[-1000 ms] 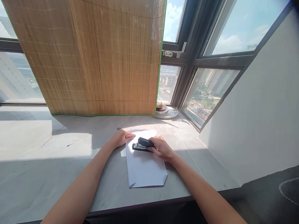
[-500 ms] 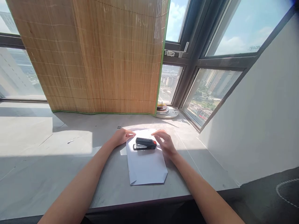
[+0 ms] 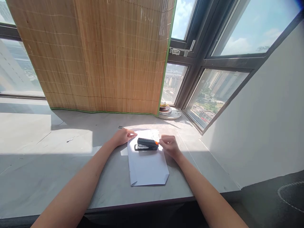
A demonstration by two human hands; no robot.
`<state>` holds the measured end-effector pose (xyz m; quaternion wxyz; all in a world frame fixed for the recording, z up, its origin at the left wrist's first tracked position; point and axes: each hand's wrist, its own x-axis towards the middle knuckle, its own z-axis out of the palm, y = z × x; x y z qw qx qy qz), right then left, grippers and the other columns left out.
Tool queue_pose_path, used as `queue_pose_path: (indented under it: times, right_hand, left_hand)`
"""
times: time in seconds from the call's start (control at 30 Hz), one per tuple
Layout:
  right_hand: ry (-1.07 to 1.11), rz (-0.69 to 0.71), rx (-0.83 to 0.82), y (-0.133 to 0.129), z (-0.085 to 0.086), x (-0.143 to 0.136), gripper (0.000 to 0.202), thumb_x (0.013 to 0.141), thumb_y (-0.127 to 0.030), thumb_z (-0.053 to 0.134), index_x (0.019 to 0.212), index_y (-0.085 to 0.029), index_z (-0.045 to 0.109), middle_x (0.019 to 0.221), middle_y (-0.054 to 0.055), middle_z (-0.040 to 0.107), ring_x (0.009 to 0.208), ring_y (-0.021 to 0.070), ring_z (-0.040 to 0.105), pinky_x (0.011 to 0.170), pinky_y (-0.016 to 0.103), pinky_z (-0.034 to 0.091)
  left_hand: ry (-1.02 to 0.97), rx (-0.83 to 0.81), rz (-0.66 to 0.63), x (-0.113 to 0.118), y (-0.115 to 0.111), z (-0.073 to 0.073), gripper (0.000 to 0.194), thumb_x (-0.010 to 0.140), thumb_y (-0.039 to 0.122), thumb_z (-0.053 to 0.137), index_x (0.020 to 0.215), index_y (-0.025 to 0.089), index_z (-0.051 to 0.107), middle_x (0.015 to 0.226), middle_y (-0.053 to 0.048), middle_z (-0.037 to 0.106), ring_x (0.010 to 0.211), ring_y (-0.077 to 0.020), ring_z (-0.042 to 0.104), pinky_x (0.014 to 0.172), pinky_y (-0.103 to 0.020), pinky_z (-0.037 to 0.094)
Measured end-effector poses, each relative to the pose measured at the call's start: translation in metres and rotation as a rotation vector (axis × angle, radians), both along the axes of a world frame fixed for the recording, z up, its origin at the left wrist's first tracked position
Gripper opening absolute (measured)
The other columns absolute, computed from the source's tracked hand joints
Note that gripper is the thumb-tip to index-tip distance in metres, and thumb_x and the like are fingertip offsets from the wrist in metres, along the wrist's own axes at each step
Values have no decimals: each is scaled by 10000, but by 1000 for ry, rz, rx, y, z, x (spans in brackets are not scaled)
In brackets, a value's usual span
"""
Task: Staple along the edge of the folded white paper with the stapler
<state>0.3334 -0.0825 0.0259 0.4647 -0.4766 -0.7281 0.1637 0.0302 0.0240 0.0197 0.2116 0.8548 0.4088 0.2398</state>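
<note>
"Two hands are in view. State the position of each."

"Left hand (image 3: 120,136): lightly curled, fingertips at the upper left corner of the paper (image 3: 148,167). Right hand (image 3: 169,145): thumb and fingers drawn together at the orange end of the stapler (image 3: 147,142). I cannot tell whether either hand grips. The hands are apart, one on each side of the stapler."

"Where is the stapler?"

"On the upper half of the paper, lying crosswise. Its upper arm is raised from the base at the left end, and a silvery metal part shows between them. The paper lies on the sill (image 3: 59,183)."

"List the containers and their contents."

"One stack of plates (image 3: 165,111), near the window corner, beside the lower edge of the blind (image 3: 106,63). Something yellow sits on top; it is too small to identify."
</note>
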Motion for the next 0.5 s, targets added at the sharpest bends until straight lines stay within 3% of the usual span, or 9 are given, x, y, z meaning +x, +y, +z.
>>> queue_pose_path:
  times: [0.07, 0.13, 0.27, 0.37, 0.43, 0.5]
  right_hand:
    - [-49, 16, 26, 0, -3, 1, 524, 910, -337, 556, 482, -214, 278, 567, -24, 298, 550, 123, 285, 545, 305, 237]
    - [-68, 43, 36, -1, -4, 1, 498, 921, -318, 540, 509, -215, 280, 585, -22, 307, 557, 127, 303, 554, 311, 247]
    - [-15, 18, 24, -4, 1, -2, 467, 984, -367, 500, 542, -224, 448, 611, 2, 432, 604, 156, 418, 588, 314, 358]
    - [53, 37, -3, -3, 6, -7, 263, 987, -409, 560, 866, -219, 696, 867, 50, 661, 793, 196, 578, 740, 341, 487]
    - [1, 123, -51, -2, 7, -12, 257, 925, -400, 680, 1114, -229, 708, 1087, 68, 703, 927, 213, 617, 830, 355, 512]
    - [-101, 177, -102, -2, 5, -19, 338, 860, -338, 764, 1179, -242, 705, 1095, 55, 712, 931, 213, 622, 830, 345, 510]
  left_hand:
    - [0, 10, 2, 0, 0, 0, 315, 917, 459, 642, 1037, 265, 860, 638, -24, 648, 556, -157, 475, 571, -264, 285]
    - [1, 15, 6, 1, 0, 0, 319, 914, 470, 644, 1023, 264, 862, 629, -19, 627, 542, -146, 437, 568, -264, 270]
    - [-9, 2, 11, 1, -2, 1, 331, 902, 477, 646, 1012, 249, 859, 629, -20, 619, 551, -142, 422, 572, -264, 274]
    - [-20, -7, 8, 0, -2, 1, 343, 896, 482, 644, 1014, 238, 855, 623, -17, 603, 557, -144, 423, 574, -263, 275]
    - [-27, -15, 2, 0, -2, 0, 334, 894, 478, 647, 987, 231, 851, 607, -7, 575, 551, -140, 408, 571, -266, 261]
    - [-67, -29, 13, 1, 0, 0, 306, 884, 463, 664, 970, 226, 836, 574, 13, 525, 538, -138, 384, 568, -271, 246]
